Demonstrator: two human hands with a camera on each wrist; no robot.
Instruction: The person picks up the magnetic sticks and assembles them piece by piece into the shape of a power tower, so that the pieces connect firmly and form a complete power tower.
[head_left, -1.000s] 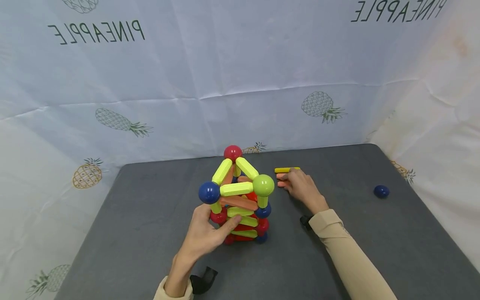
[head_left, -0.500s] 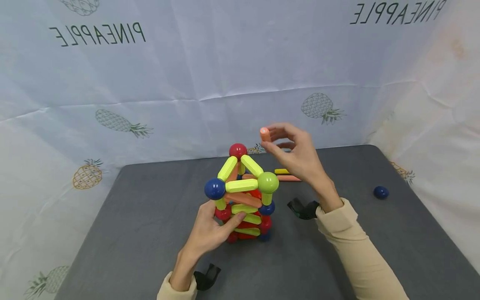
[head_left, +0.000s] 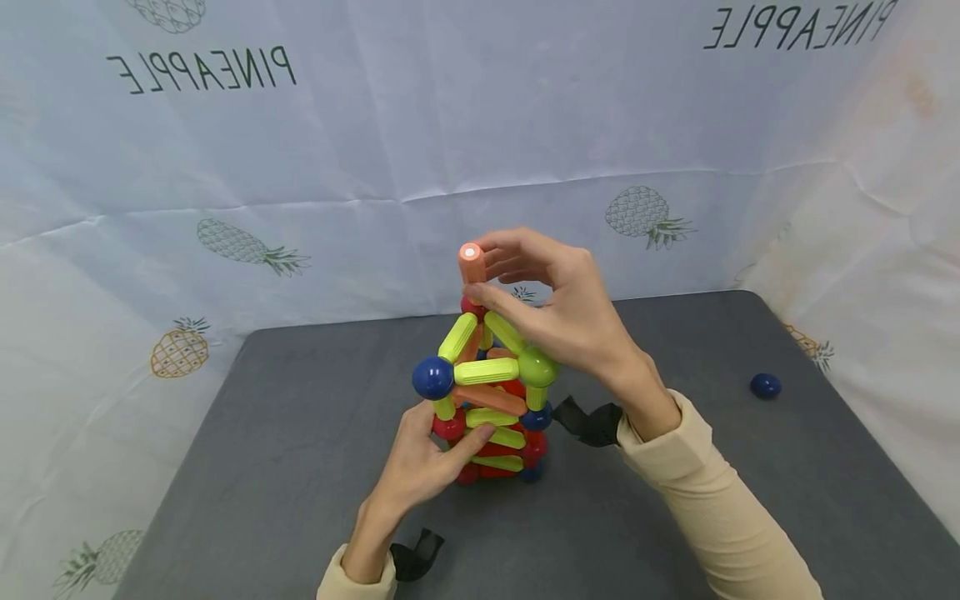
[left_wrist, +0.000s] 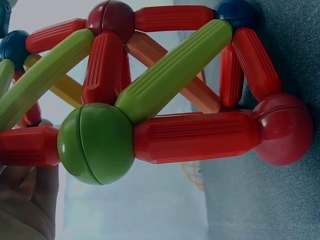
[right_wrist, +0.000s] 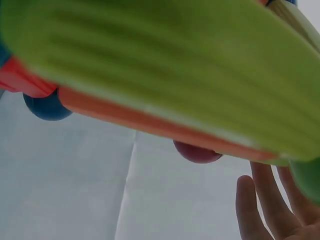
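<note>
A tower of coloured magnetic sticks and balls (head_left: 486, 372) stands upright on the table, with a green ball (left_wrist: 96, 144) large in the left wrist view. Around its left side my left hand (head_left: 420, 458) grips the tower, thumb across the front sticks. My right hand (head_left: 562, 304) pinches a short orange stick (head_left: 472, 265) between thumb and fingers, upright at the red ball (head_left: 472, 306) on the tower's top. Whether stick and ball touch is hard to tell. Yellow-green sticks (right_wrist: 165, 75) fill much of the right wrist view, and the held stick cannot be made out there.
A loose blue ball (head_left: 765, 386) lies on the right part of the dark grey table (head_left: 300, 467). A pale curtain (head_left: 420, 125) printed with pineapples hangs behind the table. Black straps (head_left: 592, 423) dangle at both wrists.
My right hand has lifted an orange stick from the table beside the tower and carried it left to above the top red ball. My left hand keeps its grip on the tower.
</note>
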